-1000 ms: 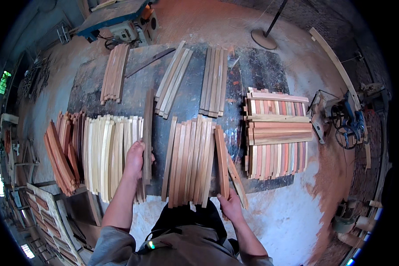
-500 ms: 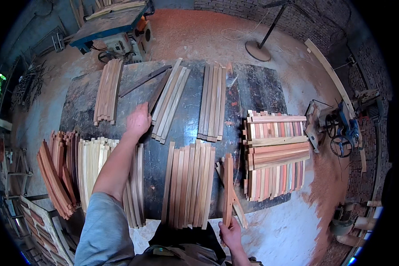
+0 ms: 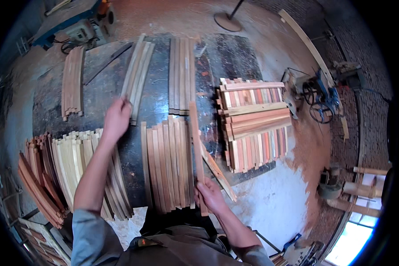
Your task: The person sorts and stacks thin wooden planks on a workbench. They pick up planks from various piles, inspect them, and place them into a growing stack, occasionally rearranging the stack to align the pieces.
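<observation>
My left hand [image 3: 118, 117] is closed at the near end of a small group of pale wooden strips [image 3: 139, 80] on the dark table [image 3: 159, 66]; its fingers partly hide what they grip, which looks like the leftmost strip. In my right hand [image 3: 209, 194] is a reddish-brown wooden strip [image 3: 197, 150], gripped near its lower end and pointing away from me. Beyond that strip, a lighter strip [image 3: 217, 170] lies slanted over the table's near edge. Between my arms sits a row of brown strips [image 3: 169, 164].
Reddish strips [image 3: 40, 177] and cream strips [image 3: 73, 153] lie at the left. Farther back are two brown bundles [image 3: 73, 82] [image 3: 181, 75] and a dark strip [image 3: 108, 63]. A cross-stacked pile [image 3: 255, 122] stands at the right. Machines [image 3: 77, 29] [image 3: 319, 99] stand beyond the table.
The view has shifted, moving the table up and left in the picture. My right hand has brought its strip inward, beside the middle row. My left hand stays by the pale strips.
</observation>
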### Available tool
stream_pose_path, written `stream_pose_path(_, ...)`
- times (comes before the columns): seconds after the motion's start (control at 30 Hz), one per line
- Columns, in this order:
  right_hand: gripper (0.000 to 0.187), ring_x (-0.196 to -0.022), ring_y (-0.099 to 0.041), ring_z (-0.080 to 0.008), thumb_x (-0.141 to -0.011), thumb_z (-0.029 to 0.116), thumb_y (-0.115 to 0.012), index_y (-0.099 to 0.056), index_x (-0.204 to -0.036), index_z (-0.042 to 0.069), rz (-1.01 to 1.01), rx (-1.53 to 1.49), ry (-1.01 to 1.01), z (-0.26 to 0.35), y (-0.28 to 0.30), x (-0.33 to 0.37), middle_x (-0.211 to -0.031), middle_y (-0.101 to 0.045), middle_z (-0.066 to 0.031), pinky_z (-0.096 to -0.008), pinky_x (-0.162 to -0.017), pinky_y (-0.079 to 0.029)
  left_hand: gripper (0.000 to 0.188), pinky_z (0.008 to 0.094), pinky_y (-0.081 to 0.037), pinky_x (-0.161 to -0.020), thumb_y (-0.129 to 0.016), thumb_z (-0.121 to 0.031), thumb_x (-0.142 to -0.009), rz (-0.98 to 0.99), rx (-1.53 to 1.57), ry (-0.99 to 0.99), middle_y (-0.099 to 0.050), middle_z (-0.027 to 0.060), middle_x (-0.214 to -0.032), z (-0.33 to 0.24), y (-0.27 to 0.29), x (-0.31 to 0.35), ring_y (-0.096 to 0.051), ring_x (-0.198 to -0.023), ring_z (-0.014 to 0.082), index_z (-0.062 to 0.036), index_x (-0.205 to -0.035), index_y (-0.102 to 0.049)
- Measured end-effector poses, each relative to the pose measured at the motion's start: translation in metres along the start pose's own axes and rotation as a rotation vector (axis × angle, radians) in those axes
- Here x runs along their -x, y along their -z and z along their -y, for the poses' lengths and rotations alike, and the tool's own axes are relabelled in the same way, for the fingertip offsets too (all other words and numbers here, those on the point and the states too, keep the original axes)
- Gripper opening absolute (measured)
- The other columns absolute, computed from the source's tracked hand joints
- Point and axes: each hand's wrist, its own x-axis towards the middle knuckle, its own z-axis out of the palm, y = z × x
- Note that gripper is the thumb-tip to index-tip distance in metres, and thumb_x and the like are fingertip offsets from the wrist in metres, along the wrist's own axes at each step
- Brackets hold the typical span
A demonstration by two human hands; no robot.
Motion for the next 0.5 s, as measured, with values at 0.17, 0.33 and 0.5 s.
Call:
stream_pose_path(0.17,0.025,-0.064,-0.06,-0.0173,-0.098,0.019,-0.055,-0.05,-0.118,0.004,-0.044,0.409,0.059,0.008,-0.02,-0.021,-0.08,-0.056,-0.0058,-0.028,-0.056,-0.048,0.037,0.0358,-0.049,-0.091,-0.058,-0.025,-0.095,0.58,0.425,0.065,-0.068,0.0104,-0.112,-0.029,-0.052,0.137,-0.065,-0.101,0.0202,0.0009,-0.121,-0.06)
stream_pose_path(0.33,0.051,-0.097,-0.061,-0.0394,-0.088,0.015,-0.068,-0.046,-0.132,0.001,0.013,0.799,0.513,0.017,-0.035,-0.009,-0.106,-0.06,-0.022,-0.0403,-0.086,-0.051,0.027,0.0309,-0.051,-0.088,-0.055,-0.014,-0.097,0.641,0.858,0.351,-0.066,0.0104,-0.11,-0.045,-0.095,0.189,-0.064,-0.098,0.0179,-0.0014,-0.121,-0.056)
stream_pose_path(0.5,0.047,-0.103,-0.058,-0.0391,-0.085,0.014,-0.07,-0.053,-0.126,-0.002,-0.075,1.053,0.537,0.005,0.028,0.005,-0.113,-0.057,-0.0229,-0.0432,-0.088,-0.049,0.014,0.0351,-0.055,-0.081,-0.051,-0.008,-0.096,0.391,1.067,0.696,-0.067,0.014,-0.102,-0.032,-0.101,0.207,-0.067,-0.09,0.0216,-0.0001,-0.106,-0.056)
